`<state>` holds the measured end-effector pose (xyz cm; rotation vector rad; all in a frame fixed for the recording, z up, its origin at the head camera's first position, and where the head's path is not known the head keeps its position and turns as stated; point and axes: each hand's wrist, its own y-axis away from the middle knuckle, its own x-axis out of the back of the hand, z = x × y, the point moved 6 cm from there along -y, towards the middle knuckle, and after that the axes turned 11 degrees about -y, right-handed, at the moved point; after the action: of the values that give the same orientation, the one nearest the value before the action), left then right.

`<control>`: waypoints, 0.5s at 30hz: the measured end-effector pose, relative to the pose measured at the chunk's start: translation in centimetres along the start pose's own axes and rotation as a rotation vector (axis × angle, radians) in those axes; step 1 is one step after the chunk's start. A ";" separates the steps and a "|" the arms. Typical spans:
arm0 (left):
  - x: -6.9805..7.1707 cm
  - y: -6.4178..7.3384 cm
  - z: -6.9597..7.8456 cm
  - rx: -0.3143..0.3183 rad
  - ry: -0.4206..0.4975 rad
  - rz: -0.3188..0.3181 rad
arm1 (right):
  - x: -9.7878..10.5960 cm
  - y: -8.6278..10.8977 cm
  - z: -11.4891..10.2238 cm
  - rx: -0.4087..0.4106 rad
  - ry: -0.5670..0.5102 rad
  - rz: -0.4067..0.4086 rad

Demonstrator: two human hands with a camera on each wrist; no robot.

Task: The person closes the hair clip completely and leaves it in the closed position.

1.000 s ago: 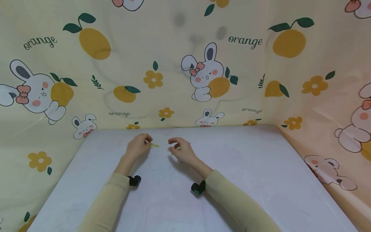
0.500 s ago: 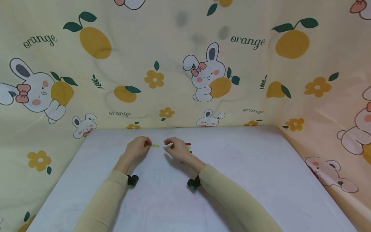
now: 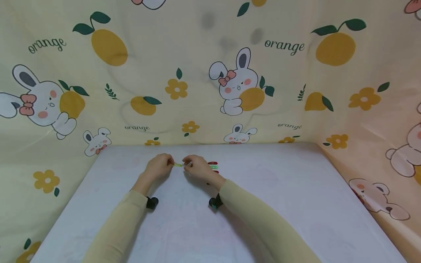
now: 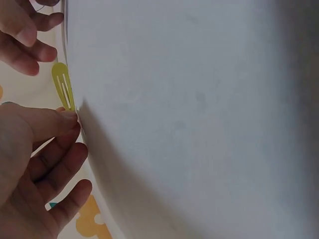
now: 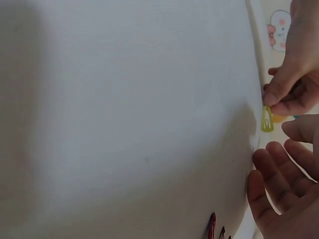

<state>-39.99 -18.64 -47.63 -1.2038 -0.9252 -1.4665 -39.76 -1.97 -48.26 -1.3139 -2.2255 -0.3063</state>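
A yellow-green snap hair clip (image 3: 178, 165) points out from my left hand (image 3: 159, 169), which pinches one end between thumb and forefinger. In the left wrist view the clip's wide, slotted end (image 4: 60, 73) is exposed, while its narrow end is hidden by the fingertips. My right hand (image 3: 200, 169) is close to the clip's free end, its fingers loosely bent. Seen from the right wrist, the right fingers (image 5: 273, 172) are spread, with a small gap between them and the clip.
Beyond the right hand lie red hair clips (image 3: 213, 163) and a green hair clip (image 3: 214, 167), partly covered by that hand. They rest on the white tabletop (image 3: 279, 204). A patterned curtain (image 3: 197, 44) rises behind the table's far edge.
My right hand has moved left, close to the yellow-green clip, uncovering the red and green clips behind it. The left hand stays nearly in place, still pinching its clip.
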 end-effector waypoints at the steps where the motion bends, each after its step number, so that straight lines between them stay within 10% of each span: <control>1: 0.0 0.0 0.1 -0.001 0.000 0.002 | 0.0 -0.1 -0.1 0.000 0.012 -0.003; 15: 1.0 0.7 1.0 -0.031 0.022 0.094 | 0.0 -0.1 -0.8 0.014 0.051 0.023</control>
<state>-39.08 -18.10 -46.42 -1.2352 -0.8228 -1.4208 -39.61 -2.37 -47.59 -1.3093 -2.1646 -0.3119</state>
